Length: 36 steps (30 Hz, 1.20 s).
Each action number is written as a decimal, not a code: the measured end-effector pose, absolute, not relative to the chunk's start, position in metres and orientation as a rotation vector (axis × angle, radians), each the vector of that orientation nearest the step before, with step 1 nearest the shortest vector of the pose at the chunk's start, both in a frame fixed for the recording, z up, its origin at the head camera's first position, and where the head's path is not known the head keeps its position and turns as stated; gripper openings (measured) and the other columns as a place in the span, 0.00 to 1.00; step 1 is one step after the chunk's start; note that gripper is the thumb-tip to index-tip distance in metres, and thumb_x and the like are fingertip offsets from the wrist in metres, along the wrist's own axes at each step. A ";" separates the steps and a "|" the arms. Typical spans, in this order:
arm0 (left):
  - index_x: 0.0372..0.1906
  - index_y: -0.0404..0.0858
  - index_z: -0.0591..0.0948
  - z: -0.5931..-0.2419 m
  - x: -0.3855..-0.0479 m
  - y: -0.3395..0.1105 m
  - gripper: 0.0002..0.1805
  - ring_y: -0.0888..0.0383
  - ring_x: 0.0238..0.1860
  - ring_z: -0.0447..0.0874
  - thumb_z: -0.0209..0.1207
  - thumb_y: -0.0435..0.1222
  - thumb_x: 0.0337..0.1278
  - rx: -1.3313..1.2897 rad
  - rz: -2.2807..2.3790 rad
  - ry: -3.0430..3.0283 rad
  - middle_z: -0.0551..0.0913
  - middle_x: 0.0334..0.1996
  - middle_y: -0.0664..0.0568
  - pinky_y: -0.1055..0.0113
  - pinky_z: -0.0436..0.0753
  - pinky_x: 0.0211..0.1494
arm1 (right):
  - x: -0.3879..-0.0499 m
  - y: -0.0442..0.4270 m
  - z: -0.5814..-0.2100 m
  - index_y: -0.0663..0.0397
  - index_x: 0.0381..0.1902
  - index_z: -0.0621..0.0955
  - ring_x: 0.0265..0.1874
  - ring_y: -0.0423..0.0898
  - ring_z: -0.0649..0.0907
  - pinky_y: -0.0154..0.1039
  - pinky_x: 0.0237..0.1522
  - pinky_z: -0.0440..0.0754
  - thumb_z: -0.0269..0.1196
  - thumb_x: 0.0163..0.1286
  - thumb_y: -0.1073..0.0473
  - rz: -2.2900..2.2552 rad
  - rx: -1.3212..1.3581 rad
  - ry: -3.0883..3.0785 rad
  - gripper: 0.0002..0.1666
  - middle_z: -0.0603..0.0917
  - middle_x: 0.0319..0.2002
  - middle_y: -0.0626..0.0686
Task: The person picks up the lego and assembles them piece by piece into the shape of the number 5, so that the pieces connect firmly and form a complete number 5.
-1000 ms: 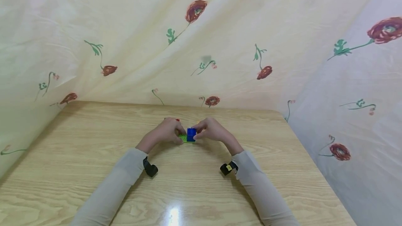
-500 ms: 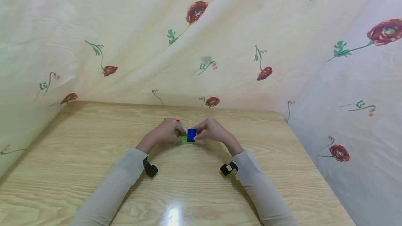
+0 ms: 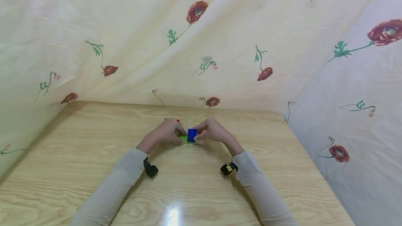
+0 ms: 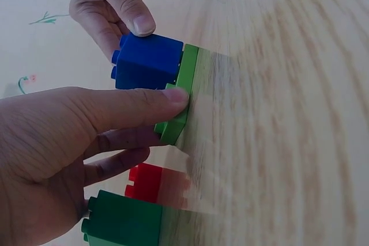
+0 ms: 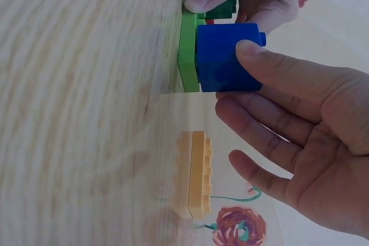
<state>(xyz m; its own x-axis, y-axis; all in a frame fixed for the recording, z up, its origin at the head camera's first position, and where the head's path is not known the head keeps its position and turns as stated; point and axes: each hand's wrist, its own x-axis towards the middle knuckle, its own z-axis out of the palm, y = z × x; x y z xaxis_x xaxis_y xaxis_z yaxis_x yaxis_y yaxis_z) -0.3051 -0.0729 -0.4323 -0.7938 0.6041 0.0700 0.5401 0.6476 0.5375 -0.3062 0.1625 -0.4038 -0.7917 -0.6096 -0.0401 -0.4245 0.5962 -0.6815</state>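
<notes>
My left hand (image 3: 164, 130) grips one end of a flat light green toy brick (image 4: 187, 67), thumb along its edge, on the table. A blue toy brick (image 5: 222, 59) stands on the green one's other end, studs up. A thin dark gap shows between the two in the wrist views. My right hand (image 3: 213, 130) pinches the blue brick, its thumb (image 5: 252, 49) on the near face. Its lower fingers are spread away from the brick in the right wrist view.
Beyond the left hand are a dark green brick (image 4: 124, 220) and a red brick (image 4: 144, 182). A yellow-orange flat brick (image 5: 199, 174) lies behind the right hand. Flowered cloth (image 3: 141, 44) hangs along the far and side edges of the wooden table (image 3: 188, 187).
</notes>
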 end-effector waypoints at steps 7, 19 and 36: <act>0.43 0.39 0.91 -0.432 -0.305 -0.074 0.15 0.55 0.47 0.86 0.78 0.36 0.47 0.946 0.849 2.747 0.90 0.42 0.52 0.56 0.84 0.55 | -0.306 0.161 -0.402 0.61 0.55 0.86 0.39 0.44 0.88 0.40 0.48 0.86 0.73 0.64 0.61 -0.958 -0.846 2.569 0.22 0.92 0.43 0.56; 0.44 0.40 0.92 -0.433 -0.307 -0.075 0.15 0.56 0.47 0.85 0.78 0.36 0.47 0.938 0.861 2.748 0.90 0.42 0.52 0.56 0.83 0.56 | -0.310 0.160 -0.403 0.61 0.54 0.86 0.39 0.43 0.88 0.39 0.47 0.86 0.74 0.63 0.62 -0.949 -0.861 2.568 0.21 0.92 0.42 0.56; 0.44 0.42 0.92 -0.439 -0.308 -0.075 0.15 0.56 0.49 0.84 0.78 0.39 0.48 0.936 0.847 2.750 0.91 0.43 0.53 0.55 0.82 0.57 | -0.310 0.164 -0.407 0.59 0.55 0.87 0.38 0.43 0.87 0.39 0.46 0.85 0.73 0.64 0.60 -0.970 -0.822 2.557 0.21 0.91 0.45 0.56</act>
<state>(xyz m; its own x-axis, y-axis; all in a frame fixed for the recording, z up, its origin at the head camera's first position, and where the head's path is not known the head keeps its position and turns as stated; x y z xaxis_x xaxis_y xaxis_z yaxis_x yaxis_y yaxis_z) -0.3082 -0.0750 -0.4386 -0.8028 0.5924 0.0679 0.5280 0.6532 0.5427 -0.3095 0.1636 -0.4074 -0.7968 -0.6011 -0.0609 -0.4094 0.6114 -0.6772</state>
